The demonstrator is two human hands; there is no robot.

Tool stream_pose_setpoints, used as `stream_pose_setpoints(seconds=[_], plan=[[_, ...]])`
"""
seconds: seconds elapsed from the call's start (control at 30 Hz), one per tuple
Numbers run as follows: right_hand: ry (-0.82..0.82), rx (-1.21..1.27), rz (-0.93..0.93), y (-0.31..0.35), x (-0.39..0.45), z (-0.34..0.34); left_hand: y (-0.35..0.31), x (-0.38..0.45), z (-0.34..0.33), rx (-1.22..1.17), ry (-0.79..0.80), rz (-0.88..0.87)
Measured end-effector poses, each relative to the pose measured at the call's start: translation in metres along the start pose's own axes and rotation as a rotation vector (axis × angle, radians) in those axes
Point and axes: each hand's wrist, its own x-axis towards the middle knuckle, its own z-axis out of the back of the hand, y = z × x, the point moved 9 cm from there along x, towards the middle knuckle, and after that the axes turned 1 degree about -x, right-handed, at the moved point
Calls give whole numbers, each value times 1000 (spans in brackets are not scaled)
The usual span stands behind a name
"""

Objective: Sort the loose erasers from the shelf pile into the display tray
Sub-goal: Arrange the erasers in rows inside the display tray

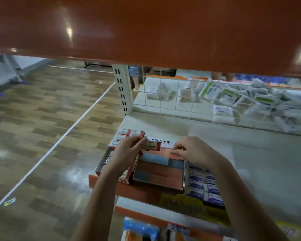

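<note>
My left hand (129, 150) pinches a small red-and-white wrapped eraser (153, 145) above the gap between two boxes. Below it stands a red display tray (101, 164) with several white wrapped erasers, partly hidden by my left wrist. To its right, an open box (159, 173) holds blue and red-orange block erasers in rows. My right hand (193, 151) rests at that box's far edge, its fingertips touching a red-orange eraser (176, 153); whether it pinches the eraser I cannot tell.
A tray of purple-and-white erasers (204, 186) sits at the right of the box. A white wire grid (172, 94) backs the white shelf (250, 153), with packets beyond. An orange shelf (146, 28) overhangs. Wood-pattern floor lies at left.
</note>
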Motion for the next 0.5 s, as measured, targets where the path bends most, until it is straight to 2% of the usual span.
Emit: stream_pose_setpoints(seconds=[0.27,0.5], plan=[[28,-24,-178,-6,-5,-1,12,23,6,-121,113,13],[24,-70,-247,-3,-8,-5,6,20,9,-163,168,-9]])
